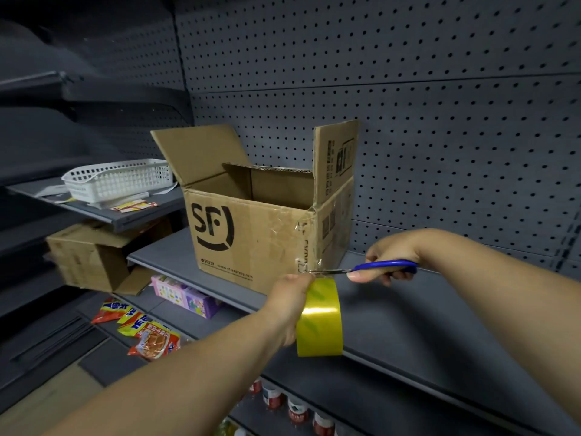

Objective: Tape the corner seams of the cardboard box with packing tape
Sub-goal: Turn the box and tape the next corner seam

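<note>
Cardboard box (251, 234): stands open-topped on the grey shelf (408, 309), flaps up, clear tape (309, 229) running down its near right corner seam.
Tape roll (319, 319): yellow, just below that corner.
Left hand (290, 297): grasps the roll.
Right hand (390, 256): grips the blue-handled scissors (383, 266).
Blades: point left, tips at the corner's foot.

matt brown cardboard box (251, 234) w/ crinkly clear tape on corner, glossy yellow tape roll (320, 319), blue plastic-handled scissors (377, 267), matt grey shelf (424, 316).
</note>
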A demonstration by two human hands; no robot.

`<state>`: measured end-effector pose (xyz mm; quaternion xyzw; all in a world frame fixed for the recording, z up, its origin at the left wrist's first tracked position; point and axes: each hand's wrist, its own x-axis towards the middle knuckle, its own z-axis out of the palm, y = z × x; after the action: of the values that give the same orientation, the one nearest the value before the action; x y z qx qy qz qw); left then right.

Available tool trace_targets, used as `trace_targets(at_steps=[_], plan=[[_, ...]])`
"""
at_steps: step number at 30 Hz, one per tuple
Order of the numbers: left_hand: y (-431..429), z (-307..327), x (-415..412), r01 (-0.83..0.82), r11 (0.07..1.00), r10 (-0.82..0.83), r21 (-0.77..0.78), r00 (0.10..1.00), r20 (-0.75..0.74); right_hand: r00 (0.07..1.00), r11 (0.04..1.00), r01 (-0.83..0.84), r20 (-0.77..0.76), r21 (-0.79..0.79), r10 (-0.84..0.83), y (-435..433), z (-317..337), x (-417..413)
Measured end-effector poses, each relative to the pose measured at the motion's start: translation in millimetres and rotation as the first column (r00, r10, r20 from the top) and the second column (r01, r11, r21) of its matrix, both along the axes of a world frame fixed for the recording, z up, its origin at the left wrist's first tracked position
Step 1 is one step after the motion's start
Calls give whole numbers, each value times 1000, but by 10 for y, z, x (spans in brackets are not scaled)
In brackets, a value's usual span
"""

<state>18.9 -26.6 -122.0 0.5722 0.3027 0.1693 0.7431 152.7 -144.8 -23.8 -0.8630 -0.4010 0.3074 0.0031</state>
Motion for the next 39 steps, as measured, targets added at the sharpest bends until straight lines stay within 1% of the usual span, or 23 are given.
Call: trace_targets(at_steps=[2,5,7,12,20,24,27,30,32,36,39], plan=[[8,-5,11,2,1000,-2,-4,1000,-9,1000,1000,-25,11,4,25,52,-11,20],[17,-25,33,-25,1000,25,-2,1000,1,999,997,-33,37,64,31,79,-65,64],[25,-41,46,-29,1000,29,-8,1000,-1,998,996,-37,48,75,33,85,-96,65],[27,-47,63,-30,999,29,-16,999,-17,998,998,-59,2,-13,59,140,-145,17],[44,-15,50,-6,999,5,-40,999,-39,997,998,-54,55,42,52,199,-152,-15],[-2,-31,85,14,1000,-14,-6,998,-62,994,997,-77,74,7,76,306,-184,-59],[-68,-32,86,27,999,-30,-40,997,-69,994,997,-67,88,26,65,356,-196,-69],[-96,-53,85,40,999,-42,-24,996,-78,997,996,-54,63,68,49,327,-163,-56],[-107,-70,77,49,999,-50,-10,995,-81,999,996,-51,10,72,50,279,-139,-41],[-148,-41,31,98,995,-97,10,993,-63,989,999,-24,-147,-27,19,114,-79,-28],[-184,-9,3,144,986,-139,85,988,-62,983,996,-37,-181,-80,22,-47,-73,-4]])
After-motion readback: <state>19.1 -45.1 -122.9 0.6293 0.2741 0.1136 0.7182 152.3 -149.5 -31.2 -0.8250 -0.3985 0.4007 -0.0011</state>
